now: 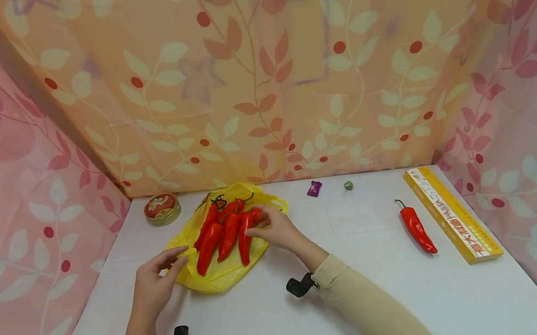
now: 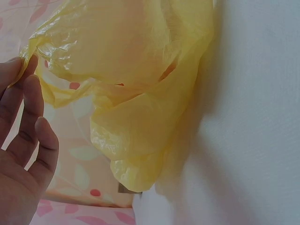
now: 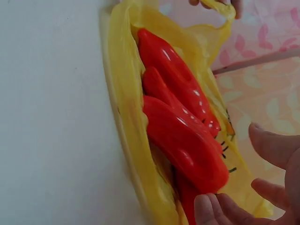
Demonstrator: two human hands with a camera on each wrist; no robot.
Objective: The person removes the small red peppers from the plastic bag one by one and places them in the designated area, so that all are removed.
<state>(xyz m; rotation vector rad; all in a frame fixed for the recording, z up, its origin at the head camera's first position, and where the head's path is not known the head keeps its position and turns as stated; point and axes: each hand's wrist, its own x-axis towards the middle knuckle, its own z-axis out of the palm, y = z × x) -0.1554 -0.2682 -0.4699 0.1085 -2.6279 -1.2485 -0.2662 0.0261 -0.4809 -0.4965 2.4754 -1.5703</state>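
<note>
Several red chili peppers (image 1: 228,233) with dark stems lie in a spread yellow plastic bag (image 1: 219,283). My left hand (image 1: 154,282) pinches the bag's left edge between thumb and forefinger; the left wrist view shows that edge of the yellow bag (image 2: 140,117) lifted and the other fingers loosely bent. At the right side of the pile is my right hand (image 1: 277,227), thumb and fingers spread apart. In the right wrist view, fingertips (image 3: 204,208) of that hand are right at the end of a red pepper (image 3: 183,140).
One more red pepper (image 1: 417,230) lies at the right, beside a yellow pasta box (image 1: 453,213). Toward the back are a round tin (image 1: 161,209), a purple wrapped candy (image 1: 314,188) and a small green ball (image 1: 348,185). Patterned curtains surround the white table (image 1: 348,252).
</note>
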